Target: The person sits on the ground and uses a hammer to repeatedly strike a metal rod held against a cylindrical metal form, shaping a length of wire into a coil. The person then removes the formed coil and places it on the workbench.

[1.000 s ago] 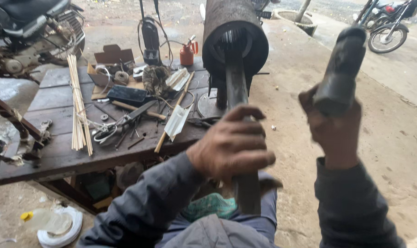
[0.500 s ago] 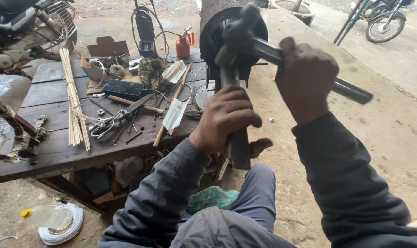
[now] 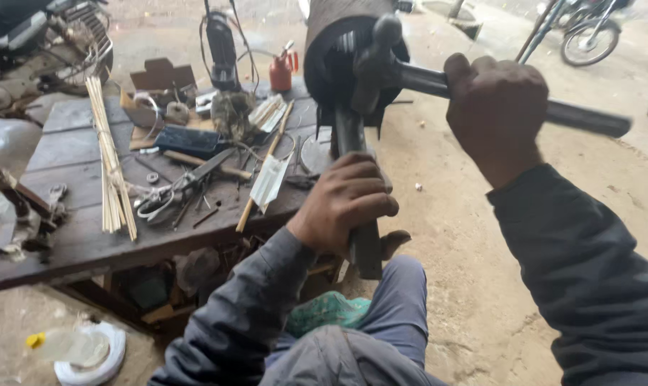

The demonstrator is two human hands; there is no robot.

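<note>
My left hand (image 3: 345,200) grips a dark flat metal bar (image 3: 357,236) that runs from above my knee up into the open end of a big dark cylinder (image 3: 338,43). My right hand (image 3: 495,107) holds a hammer by its dark handle (image 3: 588,118), which sticks out to the right. The hammer head (image 3: 374,61) is down at the cylinder's mouth, right by the top of the bar. My knees in blue-grey trousers (image 3: 381,322) are below.
A low wooden bench (image 3: 67,157) on the left carries a bundle of thin sticks (image 3: 110,164), pliers, loose tools, a dark box and a red oil can (image 3: 282,70). A motorbike stands at top left, another at top right. Sandy concrete floor lies to the right.
My right hand has swung the hammer down from a raised position, so its head now meets the bar's top at the cylinder. The left hand has kept its grip on the bar.
</note>
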